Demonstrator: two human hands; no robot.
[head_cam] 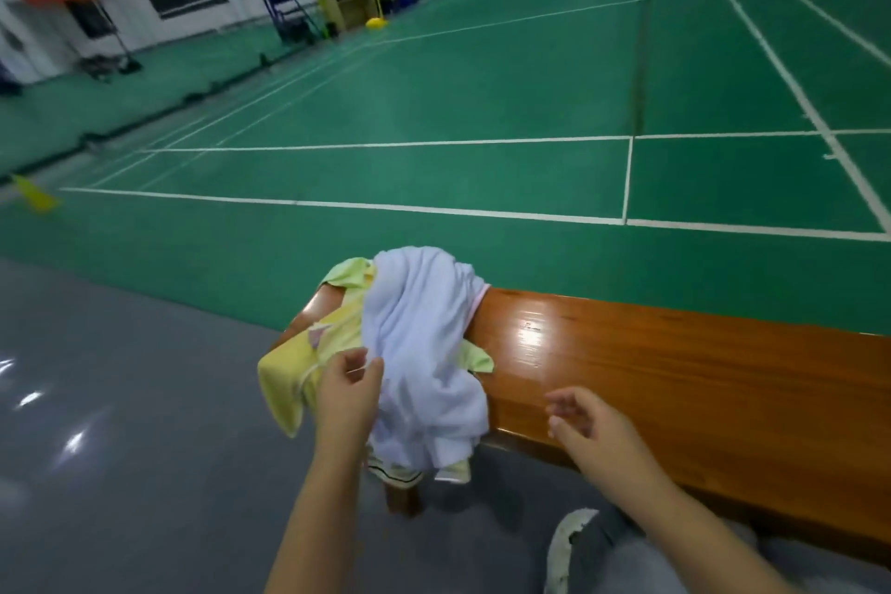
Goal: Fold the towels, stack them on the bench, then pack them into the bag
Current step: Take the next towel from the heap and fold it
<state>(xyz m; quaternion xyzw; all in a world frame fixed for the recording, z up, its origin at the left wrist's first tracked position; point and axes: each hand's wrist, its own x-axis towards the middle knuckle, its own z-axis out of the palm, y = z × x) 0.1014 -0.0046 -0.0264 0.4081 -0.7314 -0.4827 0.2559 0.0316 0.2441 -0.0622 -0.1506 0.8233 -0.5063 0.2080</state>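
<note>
A loose heap of towels lies on the left end of the wooden bench (675, 367). A pale white-lilac towel (424, 352) drapes over the top and hangs down the near side. A yellow towel (289, 376) lies under it and spills off the left edge. My left hand (347, 391) pinches the edge of the white towel where it meets the yellow one. My right hand (588, 424) hovers over the bench's near edge, fingers loosely curled, holding nothing. No bag is in view.
The bench runs off to the right with bare glossy wood. Grey floor (120, 400) lies to the left, a green badminton court (434, 111) beyond. My knee and a shoe (573, 540) are at the bottom right.
</note>
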